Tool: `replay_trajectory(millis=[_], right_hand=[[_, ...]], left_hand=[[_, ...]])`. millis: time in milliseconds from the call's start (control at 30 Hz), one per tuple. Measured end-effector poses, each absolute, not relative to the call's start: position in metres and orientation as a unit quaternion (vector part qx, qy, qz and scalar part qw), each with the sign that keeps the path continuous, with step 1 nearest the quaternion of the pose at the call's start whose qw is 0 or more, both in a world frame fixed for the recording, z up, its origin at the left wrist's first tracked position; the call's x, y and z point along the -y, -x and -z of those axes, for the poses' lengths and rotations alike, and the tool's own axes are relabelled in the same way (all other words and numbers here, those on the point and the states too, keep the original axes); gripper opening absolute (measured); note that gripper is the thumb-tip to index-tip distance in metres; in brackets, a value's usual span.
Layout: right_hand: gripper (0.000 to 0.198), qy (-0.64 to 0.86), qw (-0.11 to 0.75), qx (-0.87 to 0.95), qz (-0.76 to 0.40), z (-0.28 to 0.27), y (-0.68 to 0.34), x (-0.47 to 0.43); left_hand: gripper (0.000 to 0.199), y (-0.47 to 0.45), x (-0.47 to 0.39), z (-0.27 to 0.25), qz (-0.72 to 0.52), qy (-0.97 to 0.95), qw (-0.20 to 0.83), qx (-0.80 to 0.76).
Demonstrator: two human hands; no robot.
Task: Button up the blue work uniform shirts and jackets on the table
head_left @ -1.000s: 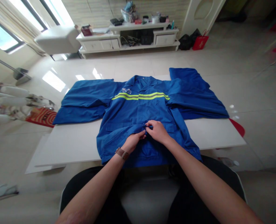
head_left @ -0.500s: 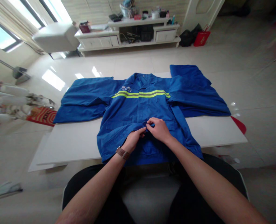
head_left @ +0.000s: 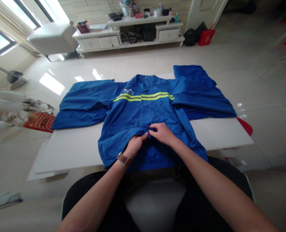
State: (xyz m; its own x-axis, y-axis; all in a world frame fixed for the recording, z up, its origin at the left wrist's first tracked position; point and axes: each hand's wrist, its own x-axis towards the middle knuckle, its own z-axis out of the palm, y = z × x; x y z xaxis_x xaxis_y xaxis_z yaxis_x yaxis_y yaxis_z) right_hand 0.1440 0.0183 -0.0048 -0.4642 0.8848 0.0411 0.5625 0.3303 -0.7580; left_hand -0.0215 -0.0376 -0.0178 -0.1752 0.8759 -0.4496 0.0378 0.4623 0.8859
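Observation:
A blue work jacket (head_left: 123, 112) with a yellow and grey reflective stripe lies front up, its collar at the far side and its sleeves spread to both sides. At the lower front, my left hand (head_left: 135, 143) grips the lifted front edge, thumb on top and the other fingers mostly under the cloth. Just right of it, my right hand (head_left: 163, 132) pinches the same edge between thumb and fingertips. The cloth is bunched between the two hands. Any button there is too small to make out. A brown-strapped watch (head_left: 123, 158) is on my left wrist.
The jacket rests on a white table (head_left: 70, 151). Left of it stand white thread cones (head_left: 8, 95) and a red patterned bag (head_left: 40, 121). A red rounded thing (head_left: 244, 126) shows past the right edge. A white cabinet (head_left: 96, 42) is against the far wall.
The view has shifted slightly, so the scene sits a little further left. Both hands stay at the jacket's front edge; my right fingertips have moved slightly apart from my left thumb.

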Motion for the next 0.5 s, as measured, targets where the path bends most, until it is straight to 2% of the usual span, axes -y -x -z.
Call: replay_trajectory(millis=[267,400,500], right_hand=[[0.014,0.464,0.251,0.792,-0.308,0.003,-0.144,-0.016],[0.017,0.48,0.253,0.781,-0.31,0.0,-0.144,-0.013],[0.016,0.492,0.245,0.777,-0.306,-0.002,-0.144,-0.01]], left_hand=[[0.029,0.024,0.039,0.021,-0.418,-0.352,0.551,-0.631],[0.036,0.025,0.037,0.027,-0.404,-0.294,0.605,-0.619],[0.032,0.028,0.034,0.029,-0.375,-0.27,0.653,-0.6]])
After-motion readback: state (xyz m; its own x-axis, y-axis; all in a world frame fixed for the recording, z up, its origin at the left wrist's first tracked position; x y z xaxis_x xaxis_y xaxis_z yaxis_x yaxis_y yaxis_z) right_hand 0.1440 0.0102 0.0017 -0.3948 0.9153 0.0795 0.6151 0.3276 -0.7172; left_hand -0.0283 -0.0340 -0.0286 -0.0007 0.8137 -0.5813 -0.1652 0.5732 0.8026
